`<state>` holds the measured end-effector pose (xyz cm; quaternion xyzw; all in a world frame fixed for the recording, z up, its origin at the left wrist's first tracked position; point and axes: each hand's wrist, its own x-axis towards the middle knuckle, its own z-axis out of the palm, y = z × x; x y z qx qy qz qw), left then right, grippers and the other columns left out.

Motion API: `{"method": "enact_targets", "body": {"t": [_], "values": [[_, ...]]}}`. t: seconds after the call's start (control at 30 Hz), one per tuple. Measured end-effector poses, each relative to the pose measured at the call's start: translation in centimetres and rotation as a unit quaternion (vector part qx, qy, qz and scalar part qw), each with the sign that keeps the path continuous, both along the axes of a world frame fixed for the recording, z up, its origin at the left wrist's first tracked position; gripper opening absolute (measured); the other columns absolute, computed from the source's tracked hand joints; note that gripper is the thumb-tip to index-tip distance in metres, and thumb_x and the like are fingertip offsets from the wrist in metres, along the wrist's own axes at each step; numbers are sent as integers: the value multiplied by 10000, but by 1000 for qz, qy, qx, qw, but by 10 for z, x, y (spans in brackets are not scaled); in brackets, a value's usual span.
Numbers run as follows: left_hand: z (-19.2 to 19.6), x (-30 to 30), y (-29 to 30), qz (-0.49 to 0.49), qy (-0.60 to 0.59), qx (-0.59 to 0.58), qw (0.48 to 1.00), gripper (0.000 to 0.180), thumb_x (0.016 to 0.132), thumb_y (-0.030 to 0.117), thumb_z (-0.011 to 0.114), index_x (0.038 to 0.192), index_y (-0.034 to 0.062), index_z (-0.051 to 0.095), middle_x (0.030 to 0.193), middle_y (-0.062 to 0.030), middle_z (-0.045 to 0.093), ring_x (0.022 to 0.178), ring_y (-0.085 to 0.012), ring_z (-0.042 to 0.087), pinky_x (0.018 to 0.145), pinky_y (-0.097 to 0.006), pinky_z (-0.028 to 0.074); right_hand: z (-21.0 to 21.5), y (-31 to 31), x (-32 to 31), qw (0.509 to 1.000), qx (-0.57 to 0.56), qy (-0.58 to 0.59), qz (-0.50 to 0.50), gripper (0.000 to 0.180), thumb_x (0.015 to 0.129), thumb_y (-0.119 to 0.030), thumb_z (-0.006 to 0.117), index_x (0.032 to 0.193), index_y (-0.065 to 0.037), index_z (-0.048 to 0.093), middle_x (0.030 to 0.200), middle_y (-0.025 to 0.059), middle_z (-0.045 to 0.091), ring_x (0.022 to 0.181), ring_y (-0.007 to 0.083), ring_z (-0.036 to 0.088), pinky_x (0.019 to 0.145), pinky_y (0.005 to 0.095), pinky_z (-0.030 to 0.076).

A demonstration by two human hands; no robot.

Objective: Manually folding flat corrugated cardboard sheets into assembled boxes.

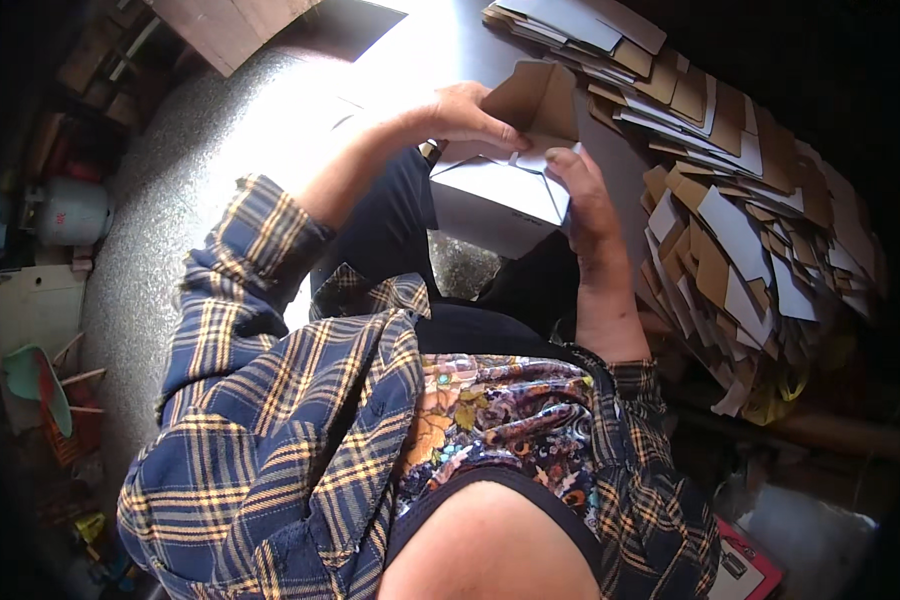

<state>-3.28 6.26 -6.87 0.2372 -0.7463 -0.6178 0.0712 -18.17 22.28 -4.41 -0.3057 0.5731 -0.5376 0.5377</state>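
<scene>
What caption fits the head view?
Both hands, left hand and right hand, fold a cardboard box beside stacked flat blanks.

Single view, head-worn fisheye, sitting high on the person and looking steeply down over the chest and lap. The plaid sleeves are filling the lower half at very close range. Mid-frame, farther out, the left hand (470, 112) and right hand (582, 195) are working at a white cardboard box (500, 190). The speckled floor (160, 200) is curving away on the left; a heap of flat cardboard blanks (740, 190) is bending along the right rim. No second view is overlapping this one.
</scene>
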Motion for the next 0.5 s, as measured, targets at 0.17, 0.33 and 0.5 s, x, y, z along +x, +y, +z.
{"method": "enact_targets", "body": {"t": [0.17, 0.33, 0.5], "values": [[-33, -16, 7, 16, -21, 80, 996, 541, 660, 412, 804, 1039, 42, 690, 922, -92, 693, 838, -185, 651, 771, -292, 505, -24, 4, -13, 995, -13, 90, -41, 246, 811, -208, 570, 965, -17, 559, 873, 37, 567, 799, 129, 546, 727, 241, 434], [-34, -14, 12, 98, 26, -91, 991, 488, 760, 299, 770, 1115, 4, 609, 979, -102, 658, 774, -150, 634, 739, -283, 516, -18, 0, -12, 991, -19, -76, -111, 259, 778, -142, 547, 1000, -11, 562, 868, 64, 590, 791, 163, 591, 730, 263, 482], [18, 10, 57, 198, 54, -210, 956, 486, 797, 298, 726, 1179, 45, 565, 1048, -119, 626, 798, -172, 630, 712, -323, 529, -16, 6, -24, 994, -15, -40, -101, 318, 814, -149, 486, 1090, 0, 541, 954, 106, 611, 863, 196, 630, 776, 301, 521]]}}
